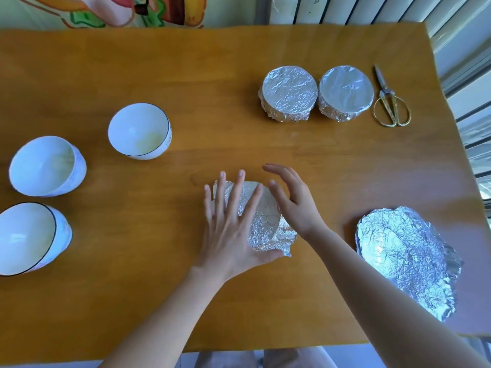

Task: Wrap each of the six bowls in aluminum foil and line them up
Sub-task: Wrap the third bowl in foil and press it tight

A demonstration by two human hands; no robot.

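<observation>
Foil-wrapped bowl (261, 229) sits well inside the table (186, 75) edge under flat-spread left hand (231, 235); right hand (295, 205) arches open alongside.

Left hand (231, 229): palm down, fingers (237, 192) straight and spread, pointing far.
Right hand (295, 203): just right of it, loosely curved, palm facing left.
Arms: left forearm (164, 314) and right forearm (385, 296) bare, entering from near edge.
</observation>
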